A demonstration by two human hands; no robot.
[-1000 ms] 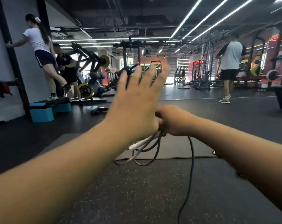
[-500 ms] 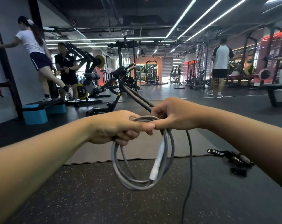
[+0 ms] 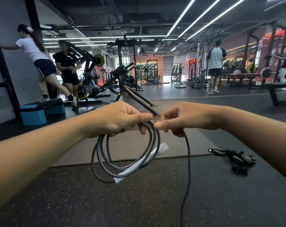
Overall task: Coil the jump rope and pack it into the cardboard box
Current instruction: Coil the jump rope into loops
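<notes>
A grey jump rope [image 3: 104, 161] hangs in several loops from my left hand [image 3: 117, 118], which is closed around the top of the coil. A white handle [image 3: 144, 161] lies slanted inside the loops. My right hand [image 3: 180, 119] pinches the rope just right of the coil, fingertips almost touching my left thumb. From my right hand a loose strand [image 3: 187, 169] drops straight down and leaves the bottom of the view. No cardboard box is in sight.
A brown mat [image 3: 126, 145] lies on the speckled black gym floor below my hands. Black straps and gloves [image 3: 235, 157] lie on the floor to the right. Weight machines [image 3: 121, 79] and three people stand farther back.
My left hand, open and raised a second ago, closed on the coil. The loops widened and the white handle swung from upright to slanted. My hands drew slightly apart.
</notes>
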